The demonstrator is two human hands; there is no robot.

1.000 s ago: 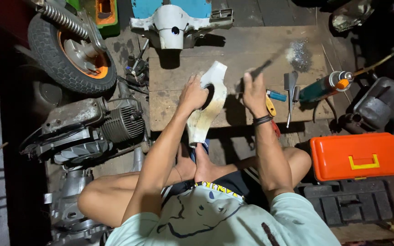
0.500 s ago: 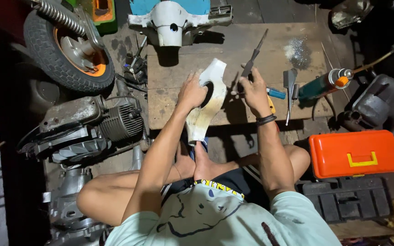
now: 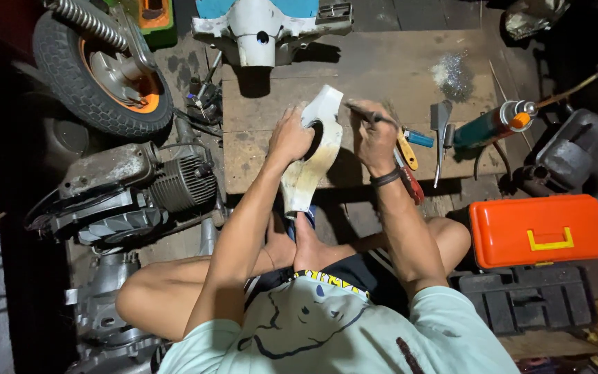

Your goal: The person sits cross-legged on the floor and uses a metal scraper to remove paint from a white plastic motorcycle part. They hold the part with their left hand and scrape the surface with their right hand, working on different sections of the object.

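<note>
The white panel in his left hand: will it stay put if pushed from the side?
Probably not by itself. The white panel stands on its narrow end by the feet, so it would likely tip if the left hand let go. It looks like a thin, rigid shell, probably light. Its glossy curves may be slippery.

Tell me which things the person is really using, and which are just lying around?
In use:
left hand on the cream plastic panel
right hand with a thin tool

Lying about:
orange toolbox
wheel
engine
spray can
</note>
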